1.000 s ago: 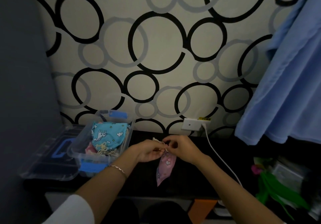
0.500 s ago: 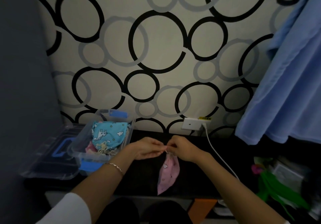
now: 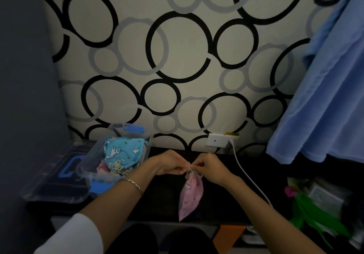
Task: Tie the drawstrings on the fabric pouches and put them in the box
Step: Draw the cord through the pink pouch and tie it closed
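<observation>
- The small pink fabric pouch with a white cloud print (image 3: 190,194) hangs by its gathered neck just above the black tabletop (image 3: 161,200), tip pointing toward the near edge. Held up like that, I'd guess its own weight keeps the mouth bunched.
- The left hand (image 3: 169,164) pinches the pale drawstring cord (image 3: 194,172) from its side of the neck, fingertips closed tight. The right hand (image 3: 210,167) pinches it from the other side, fingers curled in.
- The two hands nearly touch, since a knot is fine work. Small loops show just under the fingers, but I cannot tell whether the knot is finished.
- The clear plastic box with blue clips (image 3: 86,167) stands open just left of the left hand, near enough for a short reach.
- In it a turquoise pouch with a white animal print (image 3: 122,152) lies on top, with another pink one beneath.
- The clear lid with a blue handle (image 3: 55,178) lies flat beside the box, on the far side from the hands.
- A white cable (image 3: 248,177) runs down from the wall socket (image 3: 217,140) close by the right forearm and looks likely to snag.
</observation>
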Motion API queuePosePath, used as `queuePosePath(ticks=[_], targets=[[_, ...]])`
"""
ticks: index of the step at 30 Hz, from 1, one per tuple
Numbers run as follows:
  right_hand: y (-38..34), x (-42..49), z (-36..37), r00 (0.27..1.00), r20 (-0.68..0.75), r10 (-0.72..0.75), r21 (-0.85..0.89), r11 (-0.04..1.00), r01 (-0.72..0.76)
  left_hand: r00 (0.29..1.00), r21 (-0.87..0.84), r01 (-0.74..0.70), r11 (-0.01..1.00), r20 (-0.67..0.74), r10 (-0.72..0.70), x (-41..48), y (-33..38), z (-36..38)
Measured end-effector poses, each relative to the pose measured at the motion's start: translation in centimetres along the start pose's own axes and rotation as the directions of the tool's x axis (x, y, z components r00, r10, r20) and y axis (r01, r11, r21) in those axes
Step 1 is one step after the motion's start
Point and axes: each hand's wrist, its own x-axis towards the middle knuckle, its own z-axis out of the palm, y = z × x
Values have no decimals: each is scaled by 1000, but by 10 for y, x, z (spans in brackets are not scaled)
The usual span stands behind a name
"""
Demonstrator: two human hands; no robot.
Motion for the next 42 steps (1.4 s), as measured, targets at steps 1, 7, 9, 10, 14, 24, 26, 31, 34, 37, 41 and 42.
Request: queuePosePath(ticks=[1, 7, 9, 10, 14, 24, 26, 31, 34, 37, 41, 42], targets=[[0, -1, 1, 1000, -13, -20, -31, 999, 20, 1000, -3, 25, 1000, 12, -25, 1, 0, 0], [3, 0, 5, 980, 5, -199, -221, 955, 195, 989, -9, 146, 989, 39, -146, 2, 5, 0], [2, -1, 6, 981, -18, -193, -187, 965, 186, 981, -65, 188, 980, 57, -184, 0, 6, -2], [1, -2, 7, 985, -34, -171, -146, 976, 164, 976, -100, 210, 973, 74, -203, 0, 6, -3], [3, -1, 8, 999, 20, 48, 122, 991, -50, 983, -134, 171, 976, 90, -160, -3, 5, -3], [24, 5, 14, 885, 403, 233, 731, 499, -465, 966, 574, -189, 797, -39, 257, 0, 8, 8], [27, 4, 14, 893, 398, 209, 799, 399, -450, 967, 564, -179, 806, -50, 250, 1, 8, 9], [23, 3, 13, 934, 261, 244, 701, 618, -357, 987, 417, -106, 902, -67, 147, 2, 4, 13], [14, 1, 13, 955, 89, 283, 524, 802, -287, 994, 308, -57, 950, -67, 82, 2, 3, 15], [12, 1, 20, 965, -87, 248, 388, 901, -197, 996, 155, -19, 988, -79, 32, 3, 4, 16], [11, 0, 24, 959, -213, 187, 324, 939, -111, 997, 19, 11, 1000, -79, -10, 3, 2, 16], [10, 0, 24, 963, -224, 147, 262, 961, -86, 997, -28, 23, 999, -70, -25, 2, 1, 16]])
